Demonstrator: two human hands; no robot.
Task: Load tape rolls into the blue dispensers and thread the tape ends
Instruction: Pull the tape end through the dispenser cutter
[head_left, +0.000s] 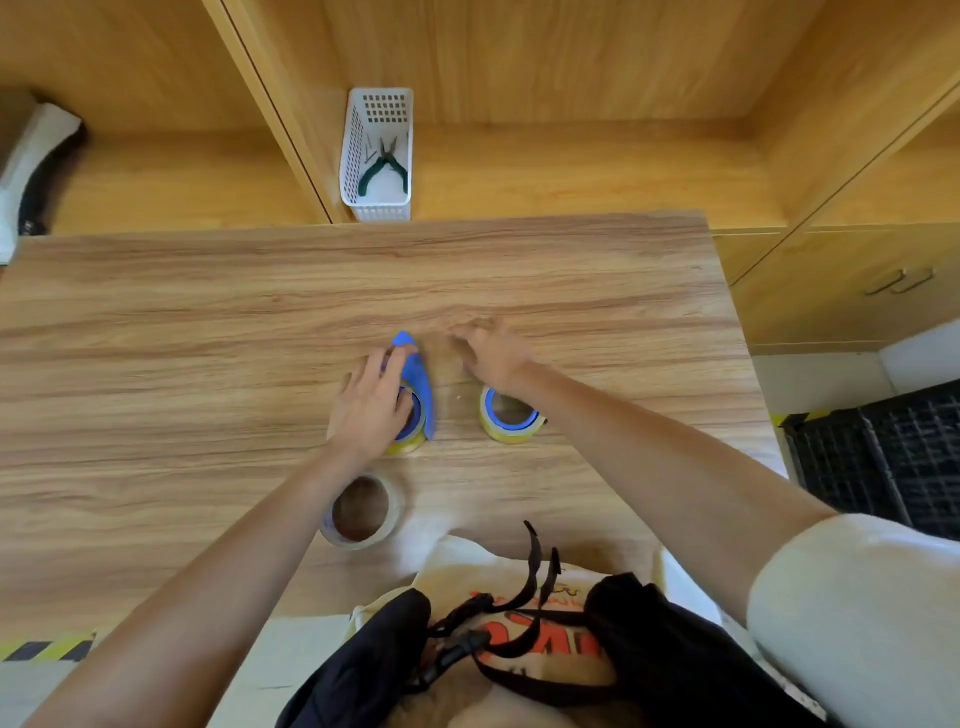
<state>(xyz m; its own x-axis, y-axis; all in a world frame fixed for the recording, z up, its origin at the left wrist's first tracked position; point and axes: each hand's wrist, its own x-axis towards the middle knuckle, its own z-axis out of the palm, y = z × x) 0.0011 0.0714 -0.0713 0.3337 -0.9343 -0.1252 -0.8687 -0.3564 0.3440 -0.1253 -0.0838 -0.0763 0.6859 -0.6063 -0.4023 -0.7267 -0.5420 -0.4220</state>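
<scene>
- The left hand (371, 410) lies curled over the blue plastic tape dispenser (415, 374) with a yellowish tape roll inside (408, 441), mid wooden counter (208, 322); pressing unevenly could tip it.
- The right hand (493, 353), blurred, fingers spread, holds nothing visible; a loose tape end may restick.
- A second yellowish roll on a blue core (511, 415) sits just right; a clear tape roll (362, 512) waits nearer, and a forearm could knock either.
</scene>
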